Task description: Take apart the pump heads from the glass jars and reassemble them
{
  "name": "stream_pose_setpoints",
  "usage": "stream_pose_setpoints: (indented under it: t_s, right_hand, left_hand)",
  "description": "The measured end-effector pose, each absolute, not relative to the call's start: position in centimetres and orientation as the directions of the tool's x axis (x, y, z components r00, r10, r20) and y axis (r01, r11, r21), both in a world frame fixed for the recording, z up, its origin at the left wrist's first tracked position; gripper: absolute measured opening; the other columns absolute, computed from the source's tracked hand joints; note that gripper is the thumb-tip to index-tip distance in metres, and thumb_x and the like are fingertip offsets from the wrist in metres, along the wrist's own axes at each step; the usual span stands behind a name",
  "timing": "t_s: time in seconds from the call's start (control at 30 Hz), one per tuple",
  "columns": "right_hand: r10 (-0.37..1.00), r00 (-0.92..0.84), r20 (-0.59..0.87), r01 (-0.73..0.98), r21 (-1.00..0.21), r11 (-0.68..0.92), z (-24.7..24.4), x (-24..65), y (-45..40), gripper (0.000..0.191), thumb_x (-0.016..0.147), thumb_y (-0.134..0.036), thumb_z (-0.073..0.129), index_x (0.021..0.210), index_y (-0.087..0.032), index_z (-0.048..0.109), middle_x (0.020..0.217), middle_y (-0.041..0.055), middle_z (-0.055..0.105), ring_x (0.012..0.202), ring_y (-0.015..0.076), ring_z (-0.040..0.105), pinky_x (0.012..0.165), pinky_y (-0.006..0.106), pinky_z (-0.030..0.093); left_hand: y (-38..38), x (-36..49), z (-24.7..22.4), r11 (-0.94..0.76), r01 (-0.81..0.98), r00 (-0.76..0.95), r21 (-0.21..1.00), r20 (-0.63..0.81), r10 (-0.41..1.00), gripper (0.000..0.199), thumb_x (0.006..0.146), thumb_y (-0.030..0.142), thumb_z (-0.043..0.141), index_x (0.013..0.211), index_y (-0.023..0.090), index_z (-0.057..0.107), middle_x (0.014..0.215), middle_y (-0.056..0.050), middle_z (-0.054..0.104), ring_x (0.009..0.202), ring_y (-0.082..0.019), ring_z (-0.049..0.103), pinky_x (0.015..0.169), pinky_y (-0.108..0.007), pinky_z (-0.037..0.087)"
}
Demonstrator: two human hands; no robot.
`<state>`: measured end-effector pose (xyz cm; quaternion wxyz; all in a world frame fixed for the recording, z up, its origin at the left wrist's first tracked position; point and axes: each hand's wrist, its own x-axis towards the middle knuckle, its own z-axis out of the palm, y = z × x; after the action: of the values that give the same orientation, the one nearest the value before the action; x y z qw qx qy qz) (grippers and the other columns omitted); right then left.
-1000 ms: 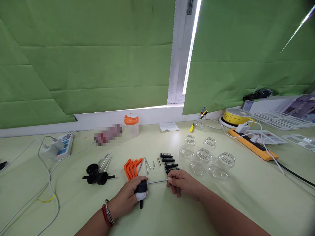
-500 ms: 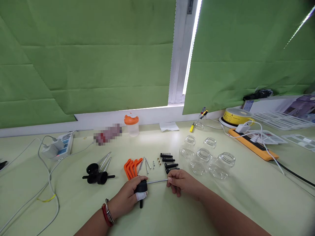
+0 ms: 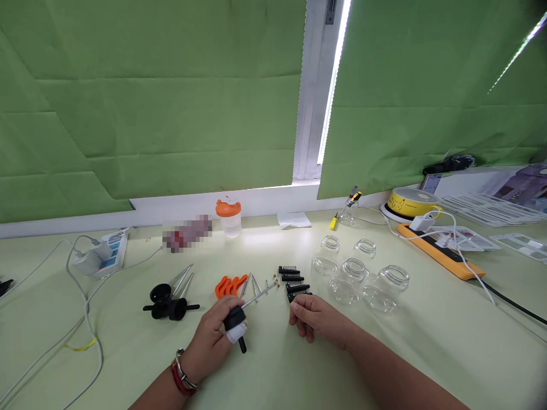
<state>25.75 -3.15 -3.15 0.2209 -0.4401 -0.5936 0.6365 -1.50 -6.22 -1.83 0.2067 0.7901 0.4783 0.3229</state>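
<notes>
My left hand (image 3: pixel 212 336), with white tape round one digit, grips a black cap (image 3: pixel 234 319) from which a thin metal rod (image 3: pixel 260 294) points up to the right. A short black stub sticks out below the cap. Apart from the rod, my right hand (image 3: pixel 318 317) rests with curled fingers and nothing visible in them. Just beyond it lie black tubular parts with springs (image 3: pixel 296 287). Orange curved handles (image 3: pixel 231 286) and loose metal rods (image 3: pixel 255 283) sit past my left hand. Tiny brass fittings (image 3: pixel 276 281) are near the rod's tip.
Several clear jars (image 3: pixel 352 273) stand at the right. Black caps with rods (image 3: pixel 170 304) lie to the left. Farther back are an orange-lidded cup (image 3: pixel 228 216), folded paper (image 3: pixel 294 220), screwdrivers (image 3: pixel 351 199) and an orange power strip (image 3: pixel 453 256). White cables (image 3: pixel 85 319) cross the left side.
My right hand has let go of the rod. My left hand has moved slightly left with the cap, and the rod now tilts up toward the brass fittings.
</notes>
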Motion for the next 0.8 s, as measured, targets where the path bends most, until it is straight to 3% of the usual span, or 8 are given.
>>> stream_pose_setpoints:
  t_s: [0.1, 0.2, 0.33, 0.67, 0.8]
  right_hand:
    - [0.804, -0.513, -0.301, 0.252, -0.948, -0.194, -3.0, 25.7, -3.2, 0.046, 0.083, -0.06, 0.044, 0.074, -0.016, 0.052, 0.057, -0.0031, 0.053, 0.043, 0.0067, 0.047, 0.047, 0.02, 0.037]
    - [0.804, -0.514, -0.3, 0.258, -0.948, -0.188, -3.0, 25.8, -3.2, 0.046, 0.084, -0.06, 0.044, 0.074, -0.016, 0.052, 0.057, -0.0029, 0.054, 0.044, 0.0068, 0.047, 0.047, 0.021, 0.038]
    - [0.802, -0.515, -0.302, 0.266, -0.946, -0.185, -3.1, 25.8, -3.1, 0.045, 0.085, -0.059, 0.043, 0.075, -0.016, 0.052, 0.058, -0.0027, 0.054, 0.045, 0.0071, 0.048, 0.048, 0.021, 0.038]
    - [0.805, -0.514, -0.297, 0.261, -0.948, -0.183, -3.1, 25.8, -3.2, 0.041, 0.085, -0.055, 0.045, 0.074, -0.016, 0.052, 0.058, -0.0023, 0.054, 0.045, 0.0077, 0.048, 0.048, 0.021, 0.038]
    - [0.805, -0.516, -0.294, 0.263, -0.948, -0.178, -3.2, 25.8, -3.1, 0.041, 0.086, -0.055, 0.045, 0.074, -0.016, 0.052, 0.058, -0.0023, 0.054, 0.046, 0.0078, 0.048, 0.048, 0.021, 0.038]
  left_hand:
    - [-5.6, -3.0, -1.8, -0.41, 0.773, 0.189, 0.485, 0.44, 0.878, 0.025, 0.084, 0.029, 0.049, 0.107, 0.021, 0.054, 0.105, -0.008, 0.063, 0.098, -0.023, 0.058, 0.084, -0.033, 0.045]
    - [-4.8, -4.5, -1.7, -0.217, 0.938, 0.055, 0.269, 0.504, 0.862, 0.024, 0.081, 0.029, 0.048, 0.101, 0.018, 0.057, 0.1, -0.01, 0.066, 0.097, -0.028, 0.058, 0.087, -0.042, 0.039]
    - [-3.9, -5.7, -1.8, -0.005, 0.994, -0.046, 0.108, 0.466, 0.884, 0.025, 0.078, 0.029, 0.048, 0.094, 0.017, 0.061, 0.097, -0.012, 0.068, 0.099, -0.03, 0.056, 0.09, -0.046, 0.031]
    - [-3.7, -5.7, -2.0, 0.097, 0.988, -0.127, 0.121, 0.277, 0.952, 0.033, 0.079, 0.044, 0.046, 0.088, 0.017, 0.064, 0.095, -0.012, 0.069, 0.1, -0.033, 0.056, 0.099, -0.054, 0.018]
    - [-3.6, -6.1, -1.7, 0.122, 0.981, -0.161, 0.152, 0.279, 0.947, 0.042, 0.078, 0.05, 0.046, 0.096, 0.015, 0.063, 0.104, -0.014, 0.067, 0.104, -0.033, 0.054, 0.1, -0.053, 0.017]
